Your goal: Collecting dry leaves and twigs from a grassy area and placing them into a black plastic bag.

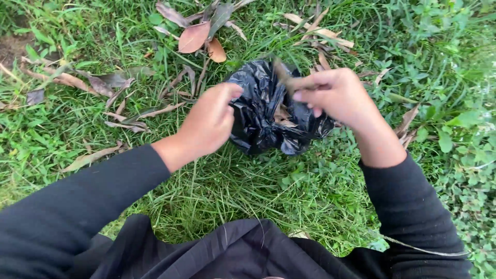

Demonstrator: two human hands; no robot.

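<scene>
A black plastic bag [261, 111] sits on the grass between my hands, its mouth open with a few dry leaves showing inside. My left hand [209, 121] grips the bag's left rim. My right hand [338, 95] is over the bag's right side and holds a long dry brown leaf [285, 76] that points toward the bag's opening. Both arms wear black sleeves.
Dry brown leaves lie scattered on the grass: a cluster [199, 28] beyond the bag, several [77, 82] at the left, a few [408, 124] by my right wrist. Green grass and low weeds [454, 62] cover the ground. Bare soil [10, 49] shows at far left.
</scene>
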